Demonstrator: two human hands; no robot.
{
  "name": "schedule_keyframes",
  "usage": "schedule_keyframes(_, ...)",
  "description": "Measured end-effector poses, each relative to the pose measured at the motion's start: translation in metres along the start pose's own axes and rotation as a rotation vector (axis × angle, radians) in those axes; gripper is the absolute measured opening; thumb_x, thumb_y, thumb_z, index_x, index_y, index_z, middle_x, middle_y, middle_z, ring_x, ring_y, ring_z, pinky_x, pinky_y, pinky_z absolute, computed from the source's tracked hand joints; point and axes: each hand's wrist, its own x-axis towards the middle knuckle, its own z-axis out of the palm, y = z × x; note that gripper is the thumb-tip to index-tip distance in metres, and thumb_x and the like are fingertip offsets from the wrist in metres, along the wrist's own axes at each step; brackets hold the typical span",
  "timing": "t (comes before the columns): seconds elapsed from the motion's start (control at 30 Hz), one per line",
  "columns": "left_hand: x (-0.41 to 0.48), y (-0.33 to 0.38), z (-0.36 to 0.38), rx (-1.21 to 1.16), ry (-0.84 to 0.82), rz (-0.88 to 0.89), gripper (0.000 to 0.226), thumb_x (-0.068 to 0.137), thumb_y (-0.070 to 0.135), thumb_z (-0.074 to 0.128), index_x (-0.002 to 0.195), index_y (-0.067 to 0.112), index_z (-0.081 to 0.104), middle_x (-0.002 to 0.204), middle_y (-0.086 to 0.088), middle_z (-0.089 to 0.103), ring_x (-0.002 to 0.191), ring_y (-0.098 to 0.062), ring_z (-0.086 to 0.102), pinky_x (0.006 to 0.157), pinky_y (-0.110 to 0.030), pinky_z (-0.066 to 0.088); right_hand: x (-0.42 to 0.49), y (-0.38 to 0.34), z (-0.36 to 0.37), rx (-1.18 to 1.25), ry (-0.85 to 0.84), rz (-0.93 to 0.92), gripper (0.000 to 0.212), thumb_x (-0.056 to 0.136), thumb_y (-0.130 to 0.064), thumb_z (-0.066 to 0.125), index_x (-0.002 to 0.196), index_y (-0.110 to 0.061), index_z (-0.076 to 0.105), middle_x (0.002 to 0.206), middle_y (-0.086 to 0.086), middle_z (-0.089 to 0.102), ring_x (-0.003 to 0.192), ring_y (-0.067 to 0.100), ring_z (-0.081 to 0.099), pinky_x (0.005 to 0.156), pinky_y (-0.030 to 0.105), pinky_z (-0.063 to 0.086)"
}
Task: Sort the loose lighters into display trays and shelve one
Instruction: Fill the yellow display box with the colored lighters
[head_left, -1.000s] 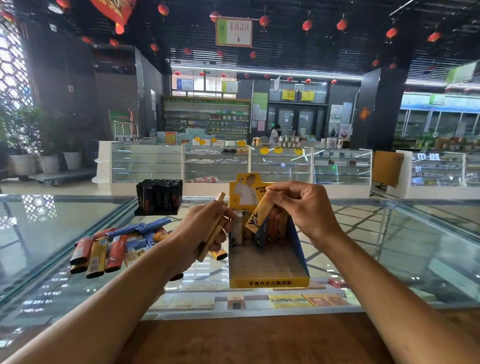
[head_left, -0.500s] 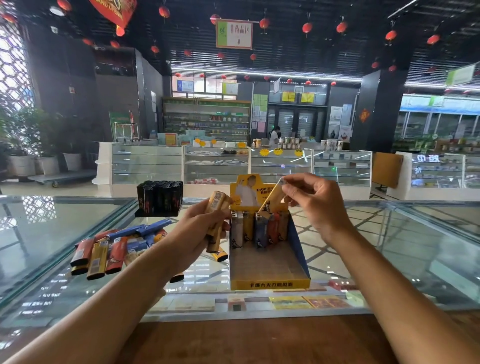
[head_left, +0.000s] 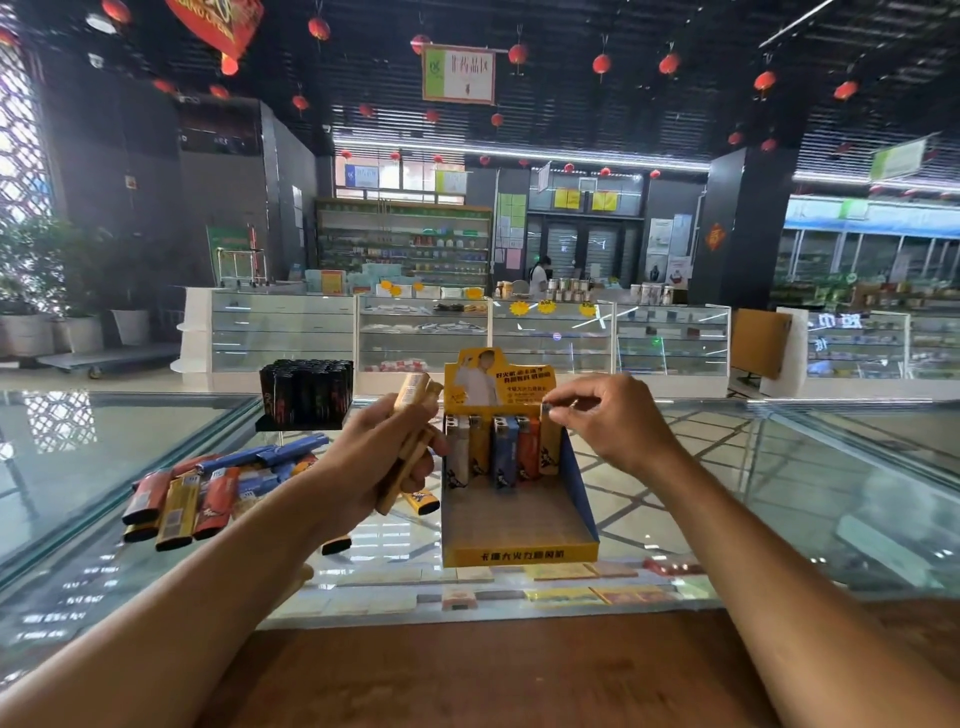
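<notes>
Hands (head_left: 615, 423) seat slim glossy lighter (head_left: 549, 441) in yellow cardboard tray (head_left: 519, 555).

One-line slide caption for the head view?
Right hand seats a lighter in the yellow display tray; left hand holds more.

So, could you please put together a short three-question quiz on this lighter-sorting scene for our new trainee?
1. True or false: the left hand holds several tan lighters.
2. Where is the right hand setting its lighter? A) in the black tray B) at the right end of the back row in the yellow display tray C) on the loose pile
3. Fill in: the front part of the yellow tray is ____.

Key: 1 true; 2 B; 3 empty.
</notes>
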Motion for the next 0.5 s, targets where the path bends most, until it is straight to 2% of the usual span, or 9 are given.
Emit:
schedule_keyframes(0.13, -0.0014, 0.0007, -0.0011, -0.033, -0.034, -0.041, 0.020, 0.106, 0.021, 0.047, 0.101, 0.004, 0.055, 0.080, -0.013, 0.068, 0.057, -0.018, 0.054, 0.052, -0.028, 0.041, -0.0020, -0.0010, 0.0044, -0.063, 0.006, -0.004, 0.014, 0.085, -0.018, 0.080, 0.099, -0.021, 0.081, 0.100, -0.004, 0.075, 0.082, -0.001, 0.061, 0.068, 0.012, 0.044)
schedule_keyframes(0.33, -0.0039, 0.0003, -0.0044, -0.076, -0.094, 0.005, 0.027, 0.098, 0.019, 0.060, 0.120, 0.003, 0.060, 0.097, -0.016, 0.073, 0.069, -0.020, 0.061, 0.058, -0.028, 0.051, -0.0030, -0.0045, 0.0043, -0.131, -0.045, -0.012, 0.012, 0.087, -0.013, 0.078, 0.097, -0.019, 0.081, 0.097, -0.004, 0.074, 0.079, 0.000, 0.061, 0.069, 0.014, 0.047)
schedule_keyframes(0.4, -0.0054, 0.0003, -0.0040, -0.031, -0.144, 0.029, 0.037, 0.092, 0.026, 0.064, 0.121, 0.003, 0.062, 0.103, -0.016, 0.074, 0.072, -0.019, 0.060, 0.062, -0.028, 0.050, -0.0039, -0.0050, 0.0030, -0.135, -0.052, -0.011, 0.012, 0.087, -0.013, 0.078, 0.096, -0.020, 0.080, 0.096, -0.005, 0.074, 0.078, -0.001, 0.061, 0.068, 0.013, 0.047)
schedule_keyframes(0.5, -0.0061, -0.0016, -0.0032, 0.050, -0.176, 0.076, 0.039, 0.091, 0.029, 0.068, 0.115, -0.001, 0.066, 0.109, -0.018, 0.074, 0.071, -0.019, 0.057, 0.061, -0.027, 0.049, -0.0050, -0.0097, -0.0009, -0.104, -0.029, -0.028, 0.007, 0.087, -0.018, 0.077, 0.091, -0.023, 0.080, 0.093, -0.010, 0.073, 0.077, -0.001, 0.062, 0.069, 0.017, 0.050)
